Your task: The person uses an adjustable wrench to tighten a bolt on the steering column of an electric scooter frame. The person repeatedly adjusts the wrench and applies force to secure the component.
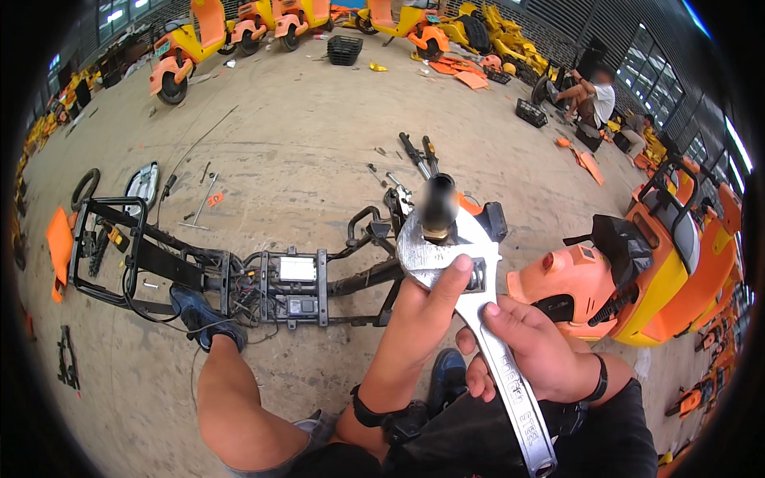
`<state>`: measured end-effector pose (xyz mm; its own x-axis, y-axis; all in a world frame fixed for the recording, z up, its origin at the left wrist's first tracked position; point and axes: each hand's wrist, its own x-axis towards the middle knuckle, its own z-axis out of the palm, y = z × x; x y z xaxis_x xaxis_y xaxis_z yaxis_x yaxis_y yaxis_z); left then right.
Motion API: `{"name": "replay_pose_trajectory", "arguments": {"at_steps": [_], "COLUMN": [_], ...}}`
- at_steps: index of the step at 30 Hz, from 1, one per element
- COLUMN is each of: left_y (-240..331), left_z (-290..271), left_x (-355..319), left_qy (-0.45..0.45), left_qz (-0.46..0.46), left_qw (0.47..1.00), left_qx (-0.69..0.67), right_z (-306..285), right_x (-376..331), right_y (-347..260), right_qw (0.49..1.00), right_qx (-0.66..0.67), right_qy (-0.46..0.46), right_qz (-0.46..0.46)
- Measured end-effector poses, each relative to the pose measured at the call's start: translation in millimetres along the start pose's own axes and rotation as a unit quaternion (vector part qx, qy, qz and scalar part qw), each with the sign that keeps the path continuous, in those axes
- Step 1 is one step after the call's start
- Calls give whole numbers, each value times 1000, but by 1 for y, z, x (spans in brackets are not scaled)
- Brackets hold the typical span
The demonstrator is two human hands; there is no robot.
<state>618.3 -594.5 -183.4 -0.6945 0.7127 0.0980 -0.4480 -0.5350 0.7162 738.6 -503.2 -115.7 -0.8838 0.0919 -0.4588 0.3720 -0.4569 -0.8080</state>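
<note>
A large silver adjustable wrench (504,358) slants up from the lower right, its jaws around a brass-coloured nut at the base of a dark upright tube (438,205). The tube's top is blurred. My left hand (421,312) is closed at the wrench head, thumb pressed beside the adjusting screw; its other fingers are mostly hidden. Around the upper handle, my right hand (530,344) is closed with its thumb on the near face and fingers curled behind. The tube is at the front end of a stripped black scooter frame (366,280) lying before me.
Left of the frame lie an orange panel (59,239), a tyre (85,189) and loose tools. A partly stripped orange and yellow scooter (637,279) is close on the right. Farther off are parked scooters (299,20), a black crate (344,50) and a seated person (596,97).
</note>
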Motion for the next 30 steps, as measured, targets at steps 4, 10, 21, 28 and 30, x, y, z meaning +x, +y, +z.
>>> {"name": "replay_pose_trajectory", "arguments": {"at_steps": [4, 10, 21, 28, 30], "left_y": [2, 0, 5, 1, 1], "left_z": [1, 0, -1, -3, -2], "left_x": [0, -1, 1, -1, -2], "left_qy": [-10, -7, -42, -33, -28], "left_qz": [-27, -34, -28, -24, -23], "left_qw": [999, 997, 998, 997, 997], "left_qx": [-25, -66, -31, -59, -63], "right_z": [-1, -1, 0, 2, 2], "right_x": [0, 0, 0, 2, 2], "right_y": [0, 1, -1, 2, 3], "right_qw": [1000, 1000, 1000, 1000, 1000], "right_qx": [-2, 3, 2, 5, -16], "right_qy": [2, 0, 16, 6, 17], "right_qz": [-2, -5, -4, -3, -1]}}
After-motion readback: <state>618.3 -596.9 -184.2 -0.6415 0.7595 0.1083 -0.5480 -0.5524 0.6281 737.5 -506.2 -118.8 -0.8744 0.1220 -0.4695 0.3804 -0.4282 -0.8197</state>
